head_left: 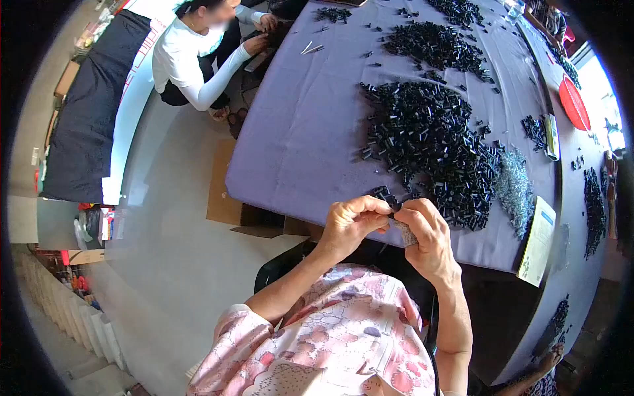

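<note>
While both hands meet just below the middle of the frame, the left hand [350, 224] pinches a small black tube [395, 211] between thumb and forefinger, and the right hand [426, 234] closes round a little bundle of silvery metal pieces [404, 232] while its fingertips come up to the same tube. From where I stand it looks like a fitting job, one small piece going into or onto the tube, though the parts are too tiny to tell exactly how they mate. To do it well, I judge the hands should stay close together and over the table edge, so that anything dropped lands on the purple tablecloth [297, 132] and not on the floor. The tube wants holding near its end, square to the piece, with a light grip. Right above the hands, in the centre of the frame, lies the big heap of black tubes [429, 145], and just to its right a pile of silvery pieces [514, 188], both within easy reach. At the upper left a co-worker in a white top [191, 59] crouches by the far end of the table, hands busy at its edge.
</note>
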Tool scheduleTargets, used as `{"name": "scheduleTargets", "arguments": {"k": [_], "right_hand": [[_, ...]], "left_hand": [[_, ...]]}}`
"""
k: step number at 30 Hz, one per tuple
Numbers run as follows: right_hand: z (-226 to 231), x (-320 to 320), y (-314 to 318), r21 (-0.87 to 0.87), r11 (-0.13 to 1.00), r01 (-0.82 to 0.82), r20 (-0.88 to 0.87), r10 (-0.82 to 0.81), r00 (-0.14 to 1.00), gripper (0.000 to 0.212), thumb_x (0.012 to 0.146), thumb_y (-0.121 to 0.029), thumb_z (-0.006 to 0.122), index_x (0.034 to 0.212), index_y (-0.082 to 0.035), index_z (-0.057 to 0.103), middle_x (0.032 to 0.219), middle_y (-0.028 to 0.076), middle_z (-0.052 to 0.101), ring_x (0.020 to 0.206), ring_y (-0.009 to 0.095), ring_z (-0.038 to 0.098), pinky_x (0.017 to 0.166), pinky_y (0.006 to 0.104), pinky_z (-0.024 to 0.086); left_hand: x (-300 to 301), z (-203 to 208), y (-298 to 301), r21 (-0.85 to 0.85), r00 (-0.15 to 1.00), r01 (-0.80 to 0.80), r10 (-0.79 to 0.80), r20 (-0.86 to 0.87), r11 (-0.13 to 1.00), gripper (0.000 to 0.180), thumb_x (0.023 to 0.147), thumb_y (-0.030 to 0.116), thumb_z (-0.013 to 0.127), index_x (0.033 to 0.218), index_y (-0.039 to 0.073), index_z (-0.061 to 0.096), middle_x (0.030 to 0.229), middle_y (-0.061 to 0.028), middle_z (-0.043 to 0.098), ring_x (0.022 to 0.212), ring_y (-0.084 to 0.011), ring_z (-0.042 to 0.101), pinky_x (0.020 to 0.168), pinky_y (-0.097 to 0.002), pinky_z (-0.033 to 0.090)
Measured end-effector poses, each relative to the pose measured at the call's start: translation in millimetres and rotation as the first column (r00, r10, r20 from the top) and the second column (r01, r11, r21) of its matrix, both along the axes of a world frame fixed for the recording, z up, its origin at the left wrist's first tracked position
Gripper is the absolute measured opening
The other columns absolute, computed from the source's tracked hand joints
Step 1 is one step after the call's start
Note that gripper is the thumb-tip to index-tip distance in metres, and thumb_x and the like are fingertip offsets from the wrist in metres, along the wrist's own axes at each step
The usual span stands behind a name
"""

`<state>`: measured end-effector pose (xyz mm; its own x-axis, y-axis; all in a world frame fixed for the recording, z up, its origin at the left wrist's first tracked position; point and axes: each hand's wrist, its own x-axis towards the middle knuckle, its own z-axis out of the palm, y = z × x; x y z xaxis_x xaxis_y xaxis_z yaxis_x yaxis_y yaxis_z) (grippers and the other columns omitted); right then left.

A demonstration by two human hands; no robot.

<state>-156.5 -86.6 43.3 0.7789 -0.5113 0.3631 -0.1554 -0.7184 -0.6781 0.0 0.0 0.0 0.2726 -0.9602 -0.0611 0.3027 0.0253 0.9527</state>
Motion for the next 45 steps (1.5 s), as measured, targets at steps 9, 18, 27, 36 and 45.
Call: {"name": "scheduleTargets", "arguments": {"k": [9, 18, 27, 36, 45], "right_hand": [[8.8, -2.5, 3.9, -0.122, 0.992, -0.006, -0.012, 0.005, 1.000, 0.049, 0.048, 0.012, 0.054, 0.095, -0.001, 0.055, 0.095, 0.014, 0.053, 0.084, 0.033, 0.053, 0.071, 0.0401, 0.047], [3.0, -1.6, 8.0, -0.038, 0.997, 0.066, 0.099, -0.062, 0.993, 0.049, 0.047, 0.011, 0.053, 0.094, -0.001, 0.055, 0.092, 0.014, 0.055, 0.081, 0.034, 0.055, 0.069, 0.0406, 0.048], [13.2, -2.3, 6.3, -0.110, 0.994, 0.004, 0.072, 0.004, 0.997, 0.046, 0.046, 0.009, 0.055, 0.091, 0.000, 0.055, 0.091, 0.014, 0.054, 0.078, 0.033, 0.053, 0.068, 0.0396, 0.046], [16.0, -3.4, 2.2, -0.047, 0.997, 0.061, 0.118, -0.055, 0.992, 0.040, 0.054, 0.015, 0.053, 0.089, -0.005, 0.058, 0.089, 0.011, 0.061, 0.077, 0.029, 0.061, 0.065, 0.0354, 0.051], [13.2, -9.2, -1.5, -0.051, 0.992, 0.114, 0.117, -0.107, 0.987, 0.036, 0.058, 0.016, 0.053, 0.087, -0.004, 0.060, 0.087, 0.011, 0.062, 0.076, 0.028, 0.063, 0.065, 0.0331, 0.051]], "left_hand": [[-4.1, 18.1, 3.4, -0.067, 0.971, 0.011, 0.006, 0.238, 0.998, 0.012, 0.082, -0.005, 0.065, 0.094, -0.002, 0.065, 0.093, -0.0070, 0.065, 0.076, -0.0112, 0.062, 0.069, -0.0247, 0.054], [-14.0, 12.4, 2.5, -0.147, 0.978, -0.103, 0.128, 0.165, 0.984, 0.012, 0.082, -0.006, 0.065, 0.092, -0.001, 0.065, 0.090, -0.0043, 0.066, 0.076, -0.0078, 0.061, 0.069, -0.0221, 0.054], [-9.3, 20.8, 4.3, -0.052, 0.996, -0.034, 0.038, 0.076, 0.998, 0.012, 0.082, -0.006, 0.064, 0.092, -0.001, 0.065, 0.088, -0.0033, 0.066, 0.073, -0.0071, 0.060, 0.066, -0.0223, 0.053], [-18.2, 24.9, -1.3, -0.135, 0.991, -0.049, 0.065, 0.120, 0.990, 0.008, 0.084, -0.004, 0.063, 0.092, -0.002, 0.064, 0.083, -0.0029, 0.065, 0.072, -0.0071, 0.059, 0.067, -0.0215, 0.052], [-25.3, 22.7, -2.2, -0.007, 1.000, 0.015, -0.015, 0.021, 1.000, 0.008, 0.091, 0.003, 0.057, 0.098, 0.001, 0.061, 0.084, -0.0046, 0.066, 0.076, -0.0101, 0.064, 0.071, -0.0243, 0.054]]}}
